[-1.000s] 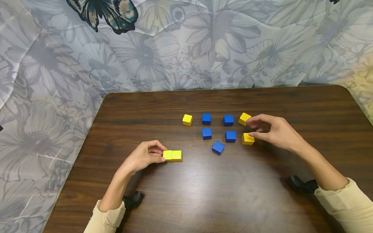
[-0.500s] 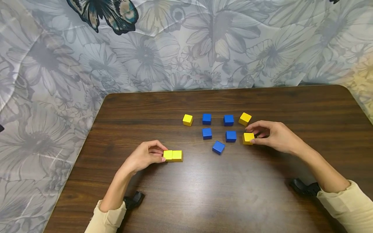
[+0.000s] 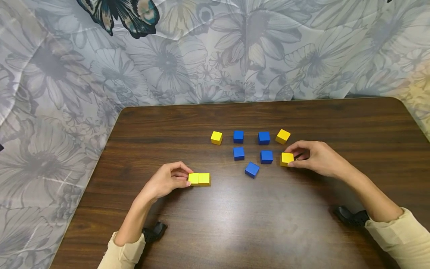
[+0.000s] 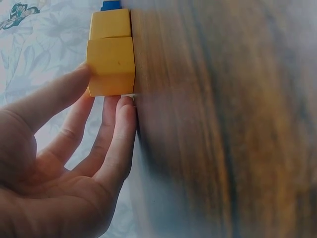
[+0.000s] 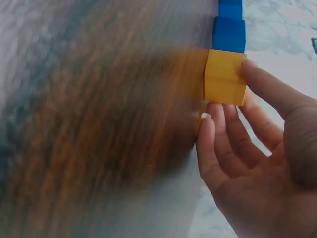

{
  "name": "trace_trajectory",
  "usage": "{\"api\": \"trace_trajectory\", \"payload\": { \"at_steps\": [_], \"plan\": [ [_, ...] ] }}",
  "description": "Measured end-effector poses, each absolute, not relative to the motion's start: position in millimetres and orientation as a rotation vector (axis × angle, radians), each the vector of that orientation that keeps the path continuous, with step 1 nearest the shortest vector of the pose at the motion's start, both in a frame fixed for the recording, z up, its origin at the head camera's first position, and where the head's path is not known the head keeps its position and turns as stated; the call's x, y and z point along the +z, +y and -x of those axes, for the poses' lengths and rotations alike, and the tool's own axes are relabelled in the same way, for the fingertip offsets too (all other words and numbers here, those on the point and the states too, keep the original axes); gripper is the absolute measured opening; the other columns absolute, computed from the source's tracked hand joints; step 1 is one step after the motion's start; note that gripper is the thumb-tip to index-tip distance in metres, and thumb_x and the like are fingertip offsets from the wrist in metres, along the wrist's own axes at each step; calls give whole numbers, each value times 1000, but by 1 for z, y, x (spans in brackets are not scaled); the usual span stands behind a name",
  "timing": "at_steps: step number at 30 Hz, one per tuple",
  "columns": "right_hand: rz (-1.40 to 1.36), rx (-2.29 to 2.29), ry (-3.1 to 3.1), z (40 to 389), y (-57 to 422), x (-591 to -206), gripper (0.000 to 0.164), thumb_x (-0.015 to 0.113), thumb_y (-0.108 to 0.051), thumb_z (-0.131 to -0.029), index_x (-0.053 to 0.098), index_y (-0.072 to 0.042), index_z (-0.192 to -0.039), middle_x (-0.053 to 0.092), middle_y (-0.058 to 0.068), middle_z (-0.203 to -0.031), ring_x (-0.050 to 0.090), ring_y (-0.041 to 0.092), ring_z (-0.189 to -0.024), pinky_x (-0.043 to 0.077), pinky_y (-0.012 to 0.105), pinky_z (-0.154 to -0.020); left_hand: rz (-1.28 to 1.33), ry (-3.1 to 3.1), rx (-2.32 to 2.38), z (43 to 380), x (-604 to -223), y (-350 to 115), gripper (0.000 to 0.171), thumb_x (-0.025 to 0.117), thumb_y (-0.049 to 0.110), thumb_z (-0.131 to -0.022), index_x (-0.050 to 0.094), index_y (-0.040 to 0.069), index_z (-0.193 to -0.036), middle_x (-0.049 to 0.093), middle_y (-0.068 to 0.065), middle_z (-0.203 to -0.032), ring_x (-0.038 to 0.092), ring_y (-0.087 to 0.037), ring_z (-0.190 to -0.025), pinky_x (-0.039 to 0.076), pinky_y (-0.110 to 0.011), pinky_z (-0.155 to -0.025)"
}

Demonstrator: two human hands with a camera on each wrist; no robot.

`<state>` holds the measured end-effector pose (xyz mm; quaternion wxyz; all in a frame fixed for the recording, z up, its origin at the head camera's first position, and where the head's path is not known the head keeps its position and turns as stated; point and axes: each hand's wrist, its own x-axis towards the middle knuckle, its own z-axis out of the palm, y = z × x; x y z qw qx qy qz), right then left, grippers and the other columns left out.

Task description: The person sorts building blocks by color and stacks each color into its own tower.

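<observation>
Since a second ago, the right hand (image 3: 317, 158) has shifted nearer, its index finger coming from beside the corner cube (image 3: 283, 136), a yellow one, to the yellow cube just below; the left hand (image 3: 167, 180) has stayed put.

Nearest are the left sleeve (image 3: 124, 252) and right sleeve (image 3: 399, 235), each with a black device at its cuff, above the brown counter (image 3: 252, 224). Beyond the left sleeve, the left hand pinches the left yellow cube (image 3: 193, 178) between thumb and fingers; it stands on the counter, touching the inner yellow cube (image 3: 204, 178) on its right.

Rightward and slightly farther sits the turned blue cube (image 3: 252, 170). Behind it are two blue cubes (image 3: 239, 153), apart, then the right yellow cube (image 3: 287, 159), on the counter and pinched by the right hand's thumb and fingers.

Farthest across the counter runs a row: the end cube (image 3: 216, 138), yellow; two rear cubes (image 3: 263, 138), blue; and the corner cube, tilted. Flowered cloth (image 3: 168, 67) hangs behind, bearing a dark butterfly (image 3: 121, 16).
</observation>
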<state>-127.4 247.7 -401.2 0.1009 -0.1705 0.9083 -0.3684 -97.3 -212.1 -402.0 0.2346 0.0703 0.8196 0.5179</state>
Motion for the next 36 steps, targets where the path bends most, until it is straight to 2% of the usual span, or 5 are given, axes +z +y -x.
{"api": "trace_trajectory", "payload": {
  "at_steps": [8, 18, 29, 36],
  "plan": [
    [512, -1057, 2726, 124, 249, -398, 26, 84, -19, -82, 72, -14, -105, 71, 0, -93, 66, 9, -81, 53, 20, -67, -180, 2262, 1429, 95, -404, -209, 26, 75, -2, -86, 68, 1, -111, 66, -17, -111, 65, -28, -103, 58, -29, -81],
    [564, -1113, 2764, 120, 247, -394, 29, 81, -10, -83, 71, -12, -110, 70, 6, -106, 67, 3, -85, 54, 15, -69, -170, 2269, 1423, 94, -403, -208, 26, 75, -3, -85, 68, 1, -110, 66, -16, -109, 66, -26, -101, 58, -28, -80],
    [522, -1274, 2783, 117, 234, -384, 29, 80, -13, -85, 71, -13, -112, 71, 6, -97, 66, 3, -82, 52, 15, -65, -174, 2272, 1422, 94, -402, -208, 26, 75, -2, -86, 68, 1, -110, 66, -16, -110, 65, -27, -101, 57, -28, -80],
    [528, -1370, 2759, 115, 223, -381, 29, 81, -9, -84, 72, -13, -112, 69, 6, -103, 66, 5, -83, 54, 15, -68, -176, 2288, 1409, 94, -401, -209, 26, 75, -2, -86, 68, 2, -110, 66, -15, -110, 66, -26, -101, 57, -29, -80]
  ]
}}
